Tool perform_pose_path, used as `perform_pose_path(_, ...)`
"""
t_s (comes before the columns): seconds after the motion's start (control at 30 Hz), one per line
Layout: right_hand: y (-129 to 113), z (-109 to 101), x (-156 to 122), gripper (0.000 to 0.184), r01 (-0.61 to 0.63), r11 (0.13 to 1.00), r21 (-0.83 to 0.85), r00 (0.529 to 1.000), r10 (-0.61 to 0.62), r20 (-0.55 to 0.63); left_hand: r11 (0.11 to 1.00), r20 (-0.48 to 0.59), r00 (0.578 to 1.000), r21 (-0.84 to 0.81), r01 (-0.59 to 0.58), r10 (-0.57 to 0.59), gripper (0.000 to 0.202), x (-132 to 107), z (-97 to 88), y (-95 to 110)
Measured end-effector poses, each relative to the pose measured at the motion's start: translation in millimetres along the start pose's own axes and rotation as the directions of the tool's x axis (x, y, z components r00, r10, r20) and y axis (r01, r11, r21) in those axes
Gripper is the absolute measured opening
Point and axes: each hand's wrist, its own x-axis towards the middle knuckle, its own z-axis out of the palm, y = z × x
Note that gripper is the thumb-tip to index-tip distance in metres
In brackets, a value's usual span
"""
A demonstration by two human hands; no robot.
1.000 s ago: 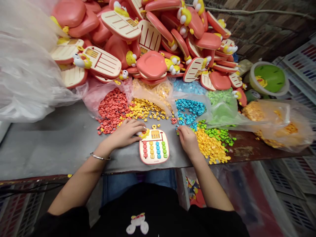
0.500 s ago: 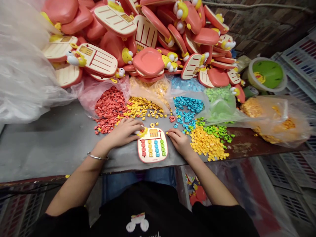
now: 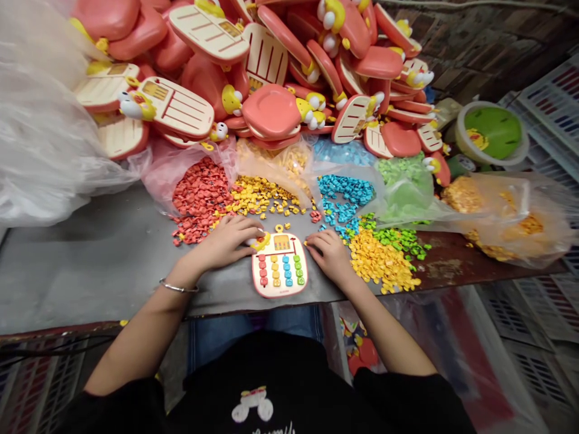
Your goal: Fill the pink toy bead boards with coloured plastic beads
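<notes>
A cream toy board with a red rim lies flat on the table, its rows of red, yellow, blue and green buttons facing up. Its yellow head with white eyes is under the fingertips of my left hand, which holds the board at its upper left. My right hand rests at the board's upper right edge. Between its thumb and fingertips a tiny yellow piece shows, partly hidden. A yellow ring sticks out from the board's top edge.
Loose red pieces, yellow pieces, blue pieces, green pieces and yellow discs lie around the board. Behind the plastic bags rises a pile of red toy boards. A tub stands at right.
My right hand's fingers have bent a little more, with the knuckles raised, beside the board's edge. My left hand and the board stay in place.
</notes>
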Motion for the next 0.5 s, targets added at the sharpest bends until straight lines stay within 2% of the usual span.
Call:
perform_pose_path(0.13,1,2,1,0.016,-0.002,1.000,0.021,0.999,0.001,0.033,1.000,0.004,1.000,0.003,-0.002,0.002,0.028,0,0.1,0)
perform_pose_path(0.3,-6,-4,15,0.013,-0.014,0.987,0.161,1.000,0.010,0.029,1.000,-0.005,1.000,-0.002,-0.002,0.002,0.027,0,0.1,1)
perform_pose_path(0.4,-9,-6,32,0.014,0.042,0.975,0.217,0.991,-0.069,0.115,1.000,-0.006,1.000,-0.008,-0.002,0.002,0.027,0,-0.1,1)
perform_pose_path(0.5,-10,-6,47,0.017,0.124,0.968,0.218,0.961,-0.172,0.218,1.000,-0.005,1.000,-0.013,0.002,-0.002,0.028,0,-0.2,1)
